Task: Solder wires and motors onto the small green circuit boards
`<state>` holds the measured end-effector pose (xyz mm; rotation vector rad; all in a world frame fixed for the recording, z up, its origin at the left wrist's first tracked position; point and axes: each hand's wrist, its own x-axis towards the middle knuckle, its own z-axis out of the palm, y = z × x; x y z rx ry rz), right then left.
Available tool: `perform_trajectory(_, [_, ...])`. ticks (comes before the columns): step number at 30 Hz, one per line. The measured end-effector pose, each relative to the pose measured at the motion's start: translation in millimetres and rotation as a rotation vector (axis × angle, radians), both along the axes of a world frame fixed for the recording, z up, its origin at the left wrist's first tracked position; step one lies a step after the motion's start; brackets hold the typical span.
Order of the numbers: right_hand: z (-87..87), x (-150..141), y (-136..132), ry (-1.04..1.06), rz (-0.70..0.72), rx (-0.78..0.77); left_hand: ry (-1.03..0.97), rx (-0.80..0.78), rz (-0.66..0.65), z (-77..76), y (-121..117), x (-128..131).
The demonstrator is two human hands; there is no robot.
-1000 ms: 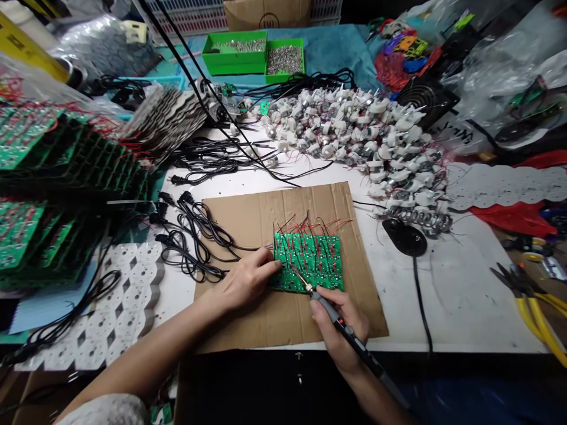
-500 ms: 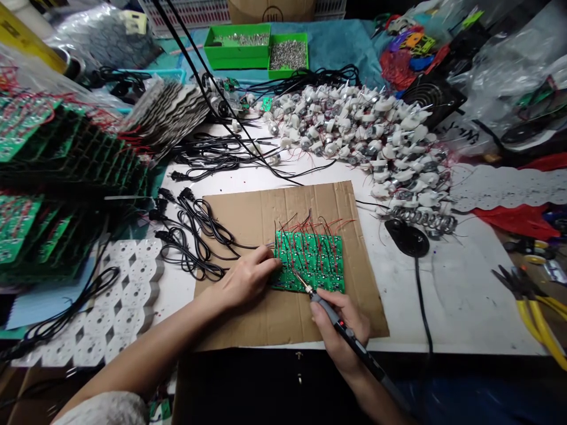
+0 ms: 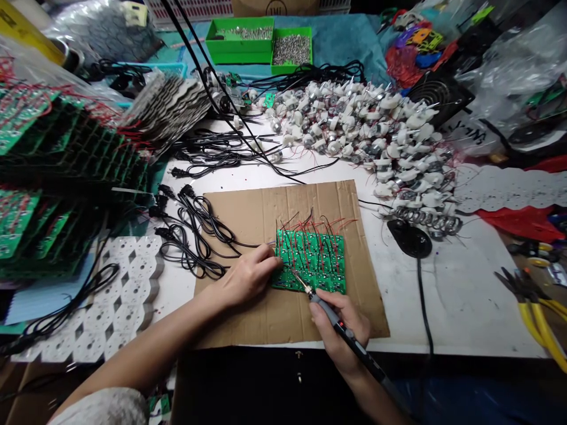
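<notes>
A green circuit board (image 3: pixel 312 260) with rows of red and black wires lies on a sheet of brown cardboard (image 3: pixel 248 319). My right hand (image 3: pixel 341 321) holds a soldering iron (image 3: pixel 330 313) like a pen, its tip on the board's lower left part. A small red light glows on the iron's grip. My left hand (image 3: pixel 250 274) is closed in a pinch at the board's left edge. A black power cord (image 3: pixel 228 251) runs into that hand from the left; its end is hidden by the fingers.
Coiled cords with plugs (image 3: pixel 190 230) lie left of the cardboard. Stacked wired boards (image 3: pixel 66 153) rise at far left. A heap of small white-capped motors (image 3: pixel 354 124) fills the back right. Green bins (image 3: pixel 241 41) stand behind. Yellow-handled pliers (image 3: pixel 529 301) lie right; a black cable (image 3: pixel 420 307) crosses the table.
Both hands, the soldering iron and the board keep nearly the same places. The view has shifted very slightly.
</notes>
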<state>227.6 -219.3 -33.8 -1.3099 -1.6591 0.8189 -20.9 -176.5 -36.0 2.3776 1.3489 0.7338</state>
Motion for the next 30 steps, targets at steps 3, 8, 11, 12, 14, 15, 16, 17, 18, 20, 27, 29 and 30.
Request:
perform_trajectory(3, [1.7,-0.8,1.6,-0.008,0.004,0.014,0.005,0.011,-0.01,-0.5,0.2,0.0])
perform_trajectory(8, [0.3,-3.4,1.5,-0.038,0.04,0.088,0.001,0.029,0.003,0.2,-0.4,1.7])
perform_trajectory(11, [-3.2,-5.5,0.7,-0.041,0.098,0.205,0.023,0.059,0.013,1.2,-1.7,3.5])
perform_trajectory(12, [-4.2,-6.0,0.4,-0.039,0.11,0.237,0.033,0.074,0.018,1.5,-2.1,4.1])
perform_trajectory(14, [-5.1,-6.1,-0.1,-0.033,0.118,0.256,0.048,0.098,0.028,2.1,-2.8,5.0])
perform_trajectory(15, [-5.1,-5.8,-0.5,-0.029,0.117,0.246,0.052,0.104,0.03,2.3,-3.0,5.3])
perform_trajectory(16, [-4.8,-5.2,-1.0,-0.021,0.108,0.23,0.054,0.106,0.03,2.5,-3.2,5.5])
perform_trajectory(17, [-4.3,-4.4,-1.5,-0.013,0.092,0.208,0.054,0.107,0.03,2.5,-3.3,5.5])
perform_trajectory(18, [-3.6,-3.6,-1.9,-0.005,0.069,0.184,0.055,0.108,0.029,2.6,-3.4,5.4])
perform_trajectory(20, [-2.2,-2.3,-2.5,0.009,0.023,0.145,0.061,0.112,0.029,2.4,-3.6,5.1])
perform_trajectory(27, [-0.1,-1.9,-1.1,0.018,0.011,0.126,0.079,0.125,0.03,2.2,-4.1,5.4])
perform_trajectory(29, [-0.4,-1.7,-1.0,0.019,0.011,0.12,0.083,0.123,0.027,2.7,-4.1,5.6])
perform_trajectory(30, [-0.6,-1.5,-1.1,0.019,0.011,0.116,0.085,0.123,0.027,3.0,-4.0,5.7])
